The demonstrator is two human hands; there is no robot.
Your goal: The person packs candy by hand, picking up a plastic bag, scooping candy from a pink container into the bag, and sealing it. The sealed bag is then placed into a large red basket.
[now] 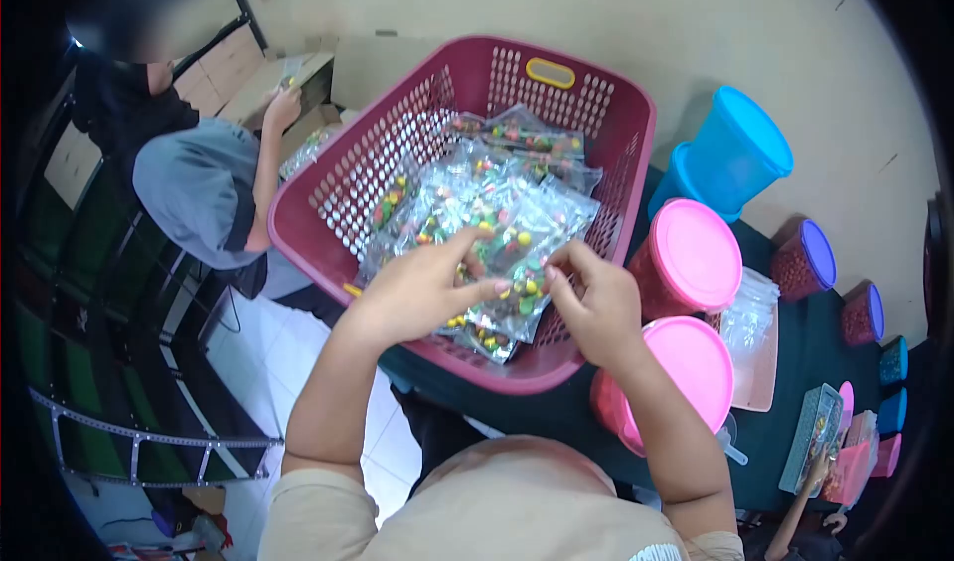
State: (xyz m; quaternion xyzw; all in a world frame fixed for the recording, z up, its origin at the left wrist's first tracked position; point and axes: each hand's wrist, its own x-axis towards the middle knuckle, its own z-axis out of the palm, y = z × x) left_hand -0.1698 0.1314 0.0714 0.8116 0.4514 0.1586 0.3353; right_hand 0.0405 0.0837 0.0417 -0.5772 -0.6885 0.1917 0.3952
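A maroon plastic basket (467, 364) with perforated walls stands before me, holding a heap of clear plastic packets (452, 198) filled with small colourful pieces. My left hand (422, 288) is over the near side of the heap, thumb and fingers spread apart, close to the packets. At the heap's right side, my right hand (599, 303) has its fingers curled and its thumb and index finger closed at the edge of a clear packet (527, 283). What the pieces inside are I cannot make out.
Right of the basket stand pink-lidded tubs (696, 258), blue tubs (740, 149) and purple-lidded jars (805, 258). A pale tray (757, 387) holds clear bags. One person (204, 188) is at the left; another person's hand (820, 472) is by a grey basket (800, 452).
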